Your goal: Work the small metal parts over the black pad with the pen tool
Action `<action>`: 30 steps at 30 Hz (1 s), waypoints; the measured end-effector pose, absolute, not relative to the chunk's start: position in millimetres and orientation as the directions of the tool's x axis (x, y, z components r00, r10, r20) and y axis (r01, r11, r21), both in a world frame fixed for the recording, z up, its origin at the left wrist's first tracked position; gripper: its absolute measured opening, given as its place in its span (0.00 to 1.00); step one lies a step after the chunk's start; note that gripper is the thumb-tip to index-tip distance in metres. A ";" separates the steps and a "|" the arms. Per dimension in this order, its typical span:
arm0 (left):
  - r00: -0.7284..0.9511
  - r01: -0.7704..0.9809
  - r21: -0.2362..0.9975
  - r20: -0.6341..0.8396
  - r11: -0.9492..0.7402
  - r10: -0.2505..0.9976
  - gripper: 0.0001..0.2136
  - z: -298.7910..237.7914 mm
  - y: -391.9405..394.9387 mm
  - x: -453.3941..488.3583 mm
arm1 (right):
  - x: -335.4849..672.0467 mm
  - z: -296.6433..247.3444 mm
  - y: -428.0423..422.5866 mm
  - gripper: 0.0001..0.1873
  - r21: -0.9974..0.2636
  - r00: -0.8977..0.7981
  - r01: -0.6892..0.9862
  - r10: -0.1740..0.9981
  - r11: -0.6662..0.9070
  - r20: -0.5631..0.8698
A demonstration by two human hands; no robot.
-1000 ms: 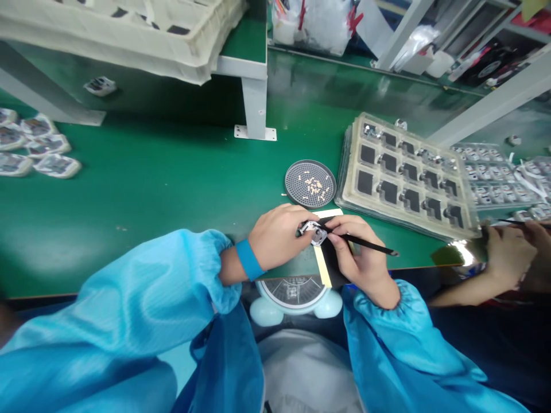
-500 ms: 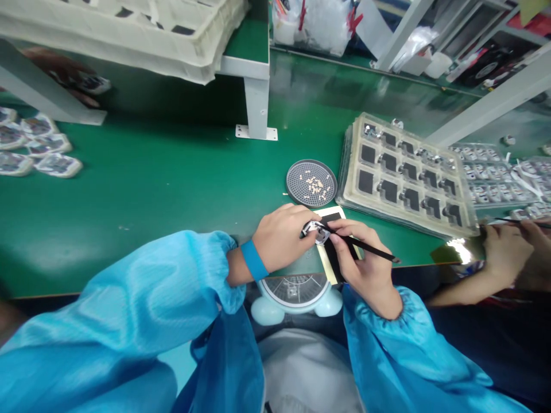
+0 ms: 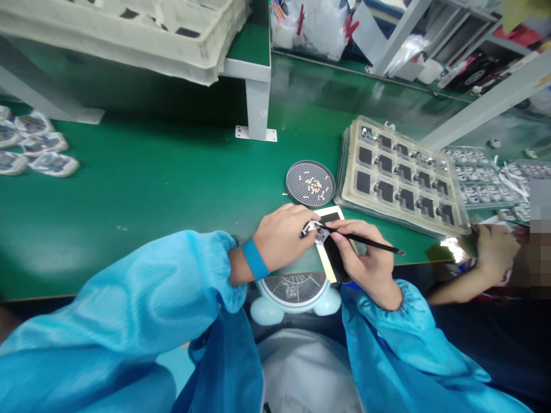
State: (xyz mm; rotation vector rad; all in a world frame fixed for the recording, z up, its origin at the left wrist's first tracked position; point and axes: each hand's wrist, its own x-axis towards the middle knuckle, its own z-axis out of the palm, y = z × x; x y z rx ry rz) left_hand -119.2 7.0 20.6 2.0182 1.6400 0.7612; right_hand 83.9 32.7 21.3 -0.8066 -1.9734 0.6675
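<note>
A small silvery-white part (image 3: pixel 321 234) sits pinched in my left hand (image 3: pixel 282 236), which wears a blue wristband (image 3: pixel 255 258). My right hand (image 3: pixel 365 258) is closed around black tweezers (image 3: pixel 373 243), held like a pen with the tip at the part. Fingers cover some of the part and the tip. Under my hands lies a black pad with a pale yellow border (image 3: pixel 329 265) at the table edge. Just beyond it stands a round dark perforated dish (image 3: pixel 294 182) bearing several tiny pale pieces (image 3: pixel 316 184).
Stacked clear trays (image 3: pixel 391 215) with dark squares stand at the right. More trays of small parts (image 3: pixel 477 172) lie farther right, near a co-worker's hand (image 3: pixel 495 249). White-edged parts (image 3: pixel 54 163) lie far left. A shelf leg (image 3: pixel 257 109) rises ahead; a pale blue fan-like device (image 3: pixel 297 289) sits below the edge.
The tweezers' rear end has shifted slightly right and lower their angle a little, while my left hand stays on the part. The hand seen under the left shelf has gone from view.
</note>
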 end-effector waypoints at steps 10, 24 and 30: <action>0.159 0.746 0.625 0.168 -0.230 0.973 0.11 17.4 7.0 -119.8 | 102.8 20.9 34.3 0.14 -0.680 -0.396 0.324 0.747 0.658 0.534; 0.152 0.733 0.646 0.150 -0.213 0.977 0.10 20.5 7.6 -119.7 | 100.5 13.4 37.1 0.10 -0.771 -0.345 0.282 0.810 0.571 0.474; 0.154 0.720 0.662 0.139 -0.207 0.978 0.10 21.3 8.5 -121.0 | 105.3 9.5 46.1 0.03 -0.953 -0.332 0.141 0.919 0.269 0.211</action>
